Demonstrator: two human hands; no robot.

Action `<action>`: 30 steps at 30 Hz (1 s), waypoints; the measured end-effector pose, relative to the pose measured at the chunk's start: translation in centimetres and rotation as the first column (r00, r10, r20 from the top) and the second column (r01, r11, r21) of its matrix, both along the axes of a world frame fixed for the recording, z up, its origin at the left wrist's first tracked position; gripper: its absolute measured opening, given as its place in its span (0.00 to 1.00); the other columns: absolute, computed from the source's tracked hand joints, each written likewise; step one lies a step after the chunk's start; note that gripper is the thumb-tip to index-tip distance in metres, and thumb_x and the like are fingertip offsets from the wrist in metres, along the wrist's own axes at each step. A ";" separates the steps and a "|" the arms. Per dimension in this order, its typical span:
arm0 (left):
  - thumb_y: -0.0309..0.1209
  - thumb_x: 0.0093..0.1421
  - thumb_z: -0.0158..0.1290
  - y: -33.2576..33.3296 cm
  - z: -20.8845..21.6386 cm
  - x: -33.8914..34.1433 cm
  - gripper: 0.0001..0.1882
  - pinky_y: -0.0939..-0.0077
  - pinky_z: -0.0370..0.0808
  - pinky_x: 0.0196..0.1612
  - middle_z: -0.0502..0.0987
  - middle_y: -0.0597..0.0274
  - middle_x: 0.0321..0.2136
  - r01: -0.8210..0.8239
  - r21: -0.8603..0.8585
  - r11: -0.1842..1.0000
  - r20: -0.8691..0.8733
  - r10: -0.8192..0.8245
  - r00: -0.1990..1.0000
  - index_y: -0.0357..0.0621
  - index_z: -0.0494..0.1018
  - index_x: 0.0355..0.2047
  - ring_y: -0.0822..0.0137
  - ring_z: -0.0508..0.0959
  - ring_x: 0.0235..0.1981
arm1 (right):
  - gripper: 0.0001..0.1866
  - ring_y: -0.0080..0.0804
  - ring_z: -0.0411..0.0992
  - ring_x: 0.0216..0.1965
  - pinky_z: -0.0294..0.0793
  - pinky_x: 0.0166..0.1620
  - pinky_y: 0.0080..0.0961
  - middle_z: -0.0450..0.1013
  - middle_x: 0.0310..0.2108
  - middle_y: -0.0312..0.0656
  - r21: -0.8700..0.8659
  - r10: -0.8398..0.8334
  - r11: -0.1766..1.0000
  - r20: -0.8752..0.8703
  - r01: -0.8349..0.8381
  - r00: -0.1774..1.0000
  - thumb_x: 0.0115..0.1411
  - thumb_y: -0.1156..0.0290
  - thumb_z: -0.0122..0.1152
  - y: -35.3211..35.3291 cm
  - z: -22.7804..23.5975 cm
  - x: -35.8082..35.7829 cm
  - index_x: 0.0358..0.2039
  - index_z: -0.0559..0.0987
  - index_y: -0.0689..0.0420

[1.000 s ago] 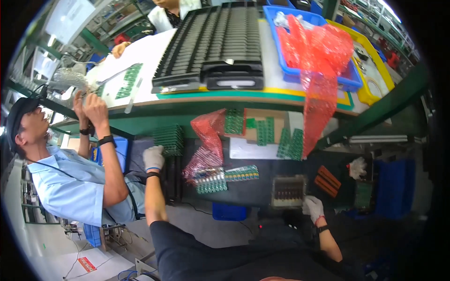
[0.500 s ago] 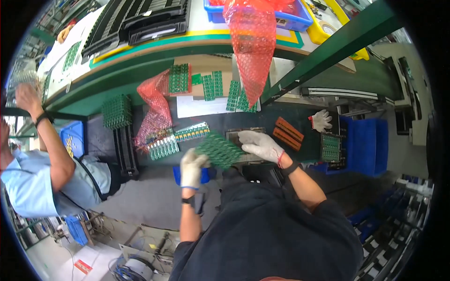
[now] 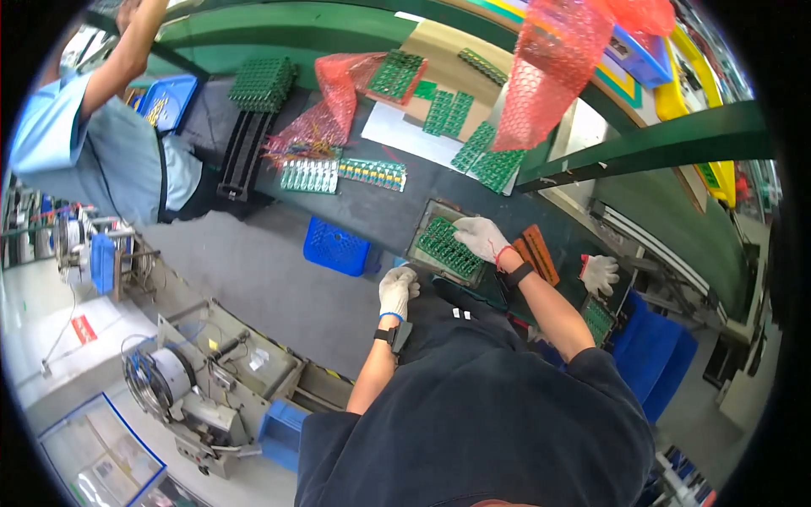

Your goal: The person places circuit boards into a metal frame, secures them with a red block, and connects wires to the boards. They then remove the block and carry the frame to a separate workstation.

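Note:
A green circuit board panel [image 3: 444, 240] lies within a grey metal frame [image 3: 414, 255] at the bench's front edge. My right hand [image 3: 480, 239], in a white knit glove, lies over the panel's right part with its fingers stretched out and touching it. To the left of the frame and nearer my body, my gloved left hand [image 3: 397, 292] is off the board, its fingers curled in; nothing shows in them. Orange-brown strips [image 3: 537, 253] lie just right of my right hand. A spare white glove [image 3: 599, 275] rests further right.
Left on the bench are populated board strips [image 3: 372, 174], red bubble wrap [image 3: 336, 97] and a stack of green boards [image 3: 263, 84] by a black rail. More boards [image 3: 448, 113] lie behind. A green post [image 3: 650, 145] slants at right. A co-worker's arm [image 3: 127, 59] is far left.
The circuit board panel, tilted between both hands before, now lies in the metal frame. My left hand has let go and drawn back; my right hand stays on it. The view has turned.

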State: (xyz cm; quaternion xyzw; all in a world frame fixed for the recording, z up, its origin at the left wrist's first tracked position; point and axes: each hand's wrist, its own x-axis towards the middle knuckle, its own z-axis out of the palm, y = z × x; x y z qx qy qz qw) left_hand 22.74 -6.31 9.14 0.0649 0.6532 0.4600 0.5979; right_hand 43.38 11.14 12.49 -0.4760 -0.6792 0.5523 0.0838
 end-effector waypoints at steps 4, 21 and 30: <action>0.31 0.66 0.57 -0.9 -1.5 1.3 0.08 0.75 0.78 0.26 0.80 0.61 0.27 -0.064 -0.067 0.996 -0.070 0.059 0.996 0.39 0.79 0.38 0.70 0.79 0.23 | 0.22 0.46 0.81 0.50 0.76 0.56 0.36 0.81 0.47 0.57 0.154 0.222 0.954 0.215 -0.258 0.951 0.63 0.64 0.59 0.6 -0.5 -1.3 0.53 0.81 0.67; 0.43 0.60 0.64 1.8 -4.2 4.8 0.19 0.69 0.75 0.24 0.79 0.58 0.19 0.107 -0.099 0.989 -0.287 -0.132 0.949 0.37 0.80 0.36 0.65 0.79 0.18 | 0.14 0.51 0.77 0.43 0.77 0.47 0.46 0.79 0.36 0.49 0.597 -0.069 0.794 0.283 -0.119 0.957 0.58 0.63 0.65 -3.5 -3.2 -2.2 0.42 0.84 0.55; 0.44 0.56 0.65 3.5 -0.1 5.7 0.26 0.62 0.76 0.49 0.85 0.41 0.39 0.108 -0.264 0.958 -0.385 -0.208 0.899 0.32 0.82 0.43 0.53 0.85 0.45 | 0.19 0.46 0.75 0.45 0.76 0.46 0.45 0.77 0.39 0.43 0.666 -0.132 0.725 0.384 -0.175 0.914 0.52 0.65 0.69 -5.4 -2.1 -2.2 0.46 0.80 0.50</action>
